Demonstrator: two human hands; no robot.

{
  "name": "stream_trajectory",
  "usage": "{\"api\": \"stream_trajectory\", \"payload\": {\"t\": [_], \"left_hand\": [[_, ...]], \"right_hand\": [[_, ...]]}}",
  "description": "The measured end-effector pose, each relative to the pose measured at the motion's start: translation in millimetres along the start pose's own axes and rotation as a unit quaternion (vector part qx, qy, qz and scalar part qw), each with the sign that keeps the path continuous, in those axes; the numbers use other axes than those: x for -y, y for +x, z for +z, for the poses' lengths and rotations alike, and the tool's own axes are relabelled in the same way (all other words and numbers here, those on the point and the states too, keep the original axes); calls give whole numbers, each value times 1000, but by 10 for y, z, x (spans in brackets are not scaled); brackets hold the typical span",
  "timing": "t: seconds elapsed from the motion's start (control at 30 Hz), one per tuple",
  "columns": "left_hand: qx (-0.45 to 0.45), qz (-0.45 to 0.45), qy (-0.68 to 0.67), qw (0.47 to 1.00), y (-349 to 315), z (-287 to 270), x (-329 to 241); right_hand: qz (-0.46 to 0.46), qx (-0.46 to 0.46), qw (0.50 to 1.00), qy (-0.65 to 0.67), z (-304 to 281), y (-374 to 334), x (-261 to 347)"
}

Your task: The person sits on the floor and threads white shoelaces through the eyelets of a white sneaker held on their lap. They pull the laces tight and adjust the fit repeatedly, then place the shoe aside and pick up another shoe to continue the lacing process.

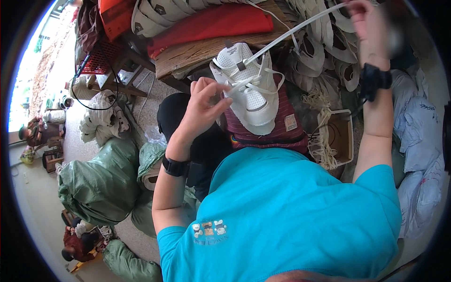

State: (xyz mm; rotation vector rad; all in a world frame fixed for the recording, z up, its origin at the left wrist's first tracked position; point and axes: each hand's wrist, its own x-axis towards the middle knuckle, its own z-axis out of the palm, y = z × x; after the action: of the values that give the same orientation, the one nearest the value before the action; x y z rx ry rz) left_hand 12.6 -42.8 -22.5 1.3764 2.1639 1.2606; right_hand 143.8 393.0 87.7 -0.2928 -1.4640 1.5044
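A white shoe upper (257, 110) with mesh panels lies on a dark red striped cloth (291, 103) over my lap. A white shoelace (300, 27) is partly threaded through it, and one length stretches taut up to the far right. That length ends in my right hand (366, 21), raised high with the fingers closed on it. Beside the upper's left side, my left hand (204, 105) pinches another stretch of the lace between thumb and fingers. Looser loops lie across the upper's opening.
Stacked white uppers and a red cloth (221, 28) cover a wooden bench (178, 58) ahead. More uppers (324, 42) hang at the right, above a bin (345, 136) with bundled laces. Green sacks (101, 181) stand at left, white bags (420, 136) at right. Other people sit far left.
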Motion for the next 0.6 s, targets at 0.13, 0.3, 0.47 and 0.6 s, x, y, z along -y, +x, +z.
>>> {"api": "stream_trajectory", "payload": {"t": [0.13, 0.3, 0.47, 0.6], "left_hand": [[-145, 1, -27, 989, 73, 208, 70], [-268, -57, -53, 960, 145, 294, 188], [-241, 68, 243, 937, 491, 207, -66], [-143, 64, 259, 953, 526, 168, -80]], "right_hand": [[-199, -143, 960, -133, 292, -25, 424], [-203, 154, 867, -428, 698, -839, -86], [-111, 434, 781, -435, 1229, -1917, -266], [-203, 448, 716, -495, 1313, -1958, -321]]}}
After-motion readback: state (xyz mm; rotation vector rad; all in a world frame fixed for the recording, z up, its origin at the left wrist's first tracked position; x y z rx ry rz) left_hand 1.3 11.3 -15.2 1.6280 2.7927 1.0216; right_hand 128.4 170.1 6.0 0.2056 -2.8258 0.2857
